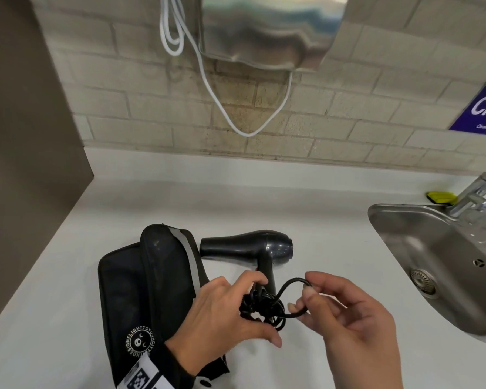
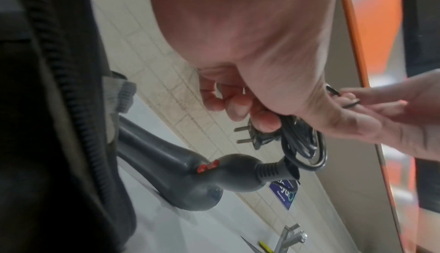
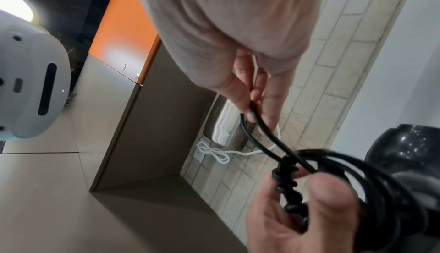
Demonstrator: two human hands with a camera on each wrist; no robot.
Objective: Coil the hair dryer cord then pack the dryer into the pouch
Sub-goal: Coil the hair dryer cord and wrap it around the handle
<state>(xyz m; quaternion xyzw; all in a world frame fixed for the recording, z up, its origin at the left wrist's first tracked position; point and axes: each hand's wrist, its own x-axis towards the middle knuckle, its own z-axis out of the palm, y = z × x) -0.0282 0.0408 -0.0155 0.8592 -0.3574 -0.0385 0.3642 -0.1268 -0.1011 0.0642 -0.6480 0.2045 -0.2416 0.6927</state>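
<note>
Pouch (image 1: 141, 287) bottom — cut off.

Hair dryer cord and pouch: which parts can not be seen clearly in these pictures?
- Pouch opening: head view, turned away; open or zipped, cannot tell.
- Cord bundle: head view, left hand covers part; loop count unclear.
- Plug: left wrist view only, half behind fingers.
- Hair dryer: right wrist view, cut by edge.

The black pouch (image 1: 141, 290) carries a round white logo ringed with letters, partly readable as "SIGNFLIGHTTOYOURCITY". A blue wall sign (image 1: 480, 108) shows large white "Clay" (cut off by the frame edge); its smaller line is too blurred to read.
</note>
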